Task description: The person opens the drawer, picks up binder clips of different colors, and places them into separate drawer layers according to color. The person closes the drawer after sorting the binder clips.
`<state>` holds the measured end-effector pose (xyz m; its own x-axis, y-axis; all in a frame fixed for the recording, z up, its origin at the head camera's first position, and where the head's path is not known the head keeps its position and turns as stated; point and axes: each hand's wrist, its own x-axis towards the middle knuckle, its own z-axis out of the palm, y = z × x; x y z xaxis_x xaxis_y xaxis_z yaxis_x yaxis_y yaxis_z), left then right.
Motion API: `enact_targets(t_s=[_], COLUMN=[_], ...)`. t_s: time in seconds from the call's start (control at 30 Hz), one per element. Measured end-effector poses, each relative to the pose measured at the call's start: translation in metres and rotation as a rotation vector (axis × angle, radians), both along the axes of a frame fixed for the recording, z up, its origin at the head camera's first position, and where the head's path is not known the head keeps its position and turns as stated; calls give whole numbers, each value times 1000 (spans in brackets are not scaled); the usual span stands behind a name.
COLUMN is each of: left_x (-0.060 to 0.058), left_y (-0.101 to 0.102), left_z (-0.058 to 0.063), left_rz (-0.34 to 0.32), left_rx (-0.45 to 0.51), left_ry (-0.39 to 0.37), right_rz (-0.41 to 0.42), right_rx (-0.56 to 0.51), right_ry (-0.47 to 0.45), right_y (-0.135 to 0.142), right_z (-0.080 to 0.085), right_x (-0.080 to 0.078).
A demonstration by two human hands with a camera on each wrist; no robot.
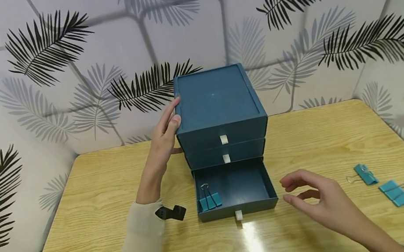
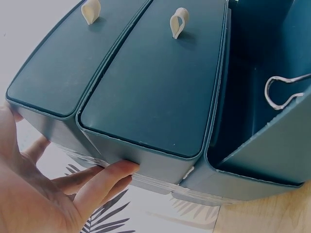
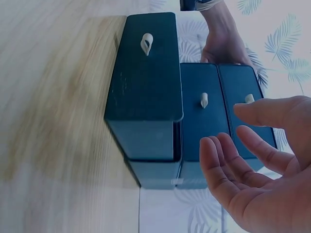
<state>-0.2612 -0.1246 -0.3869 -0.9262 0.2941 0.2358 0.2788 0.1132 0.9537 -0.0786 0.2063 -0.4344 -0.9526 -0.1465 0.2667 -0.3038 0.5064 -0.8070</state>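
Note:
A dark blue desktop drawer unit (image 1: pixel 218 101) stands at the back middle of the table. Its bottom drawer (image 1: pixel 241 182) is pulled out, and a teal binder clip (image 1: pixel 210 201) lies in its left front corner. My left hand (image 1: pixel 162 143) rests against the unit's left side, thumb near the top edge; the left wrist view shows the fingers (image 2: pixel 109 182) spread along that side. To the right of the open drawer hovers my right hand (image 1: pixel 318 198), holding nothing, its fingers loosely bent. In the right wrist view this hand (image 3: pixel 262 165) appears in front of the drawer fronts.
Two more teal binder clips lie on the table at the right: one clip (image 1: pixel 366 174) near my right hand, another clip (image 1: pixel 396 192) farther out. Two upper drawers with white pull tabs (image 1: pixel 223 139) are closed. Behind the table (image 1: pixel 113 172) rises a leaf-patterned wall (image 1: pixel 185 26).

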Motion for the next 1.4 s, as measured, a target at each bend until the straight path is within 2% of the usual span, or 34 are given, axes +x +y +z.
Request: enact_targets(t_s=[0.17,0.5,1.03,1.17,1.4], left_x=[-1,0,-1,-1,-1], left_y=[0,1,0,0,0], left_z=[0,1,0,-1,-1], left_rz=[0,-4,0,1,-1], left_rx=[0,-3,0,-3,2], left_ry=[2,9,5,10,12], right_rz=[-41,-131,-269,-339,-472], right_rx=[22,54,65,95,149], right_ry=[25,15,85,111,69], right_y=[11,35,80,95,121], right_z=[-1,-4,-15,-17,-22], right_x=[7,19,35,40,49])
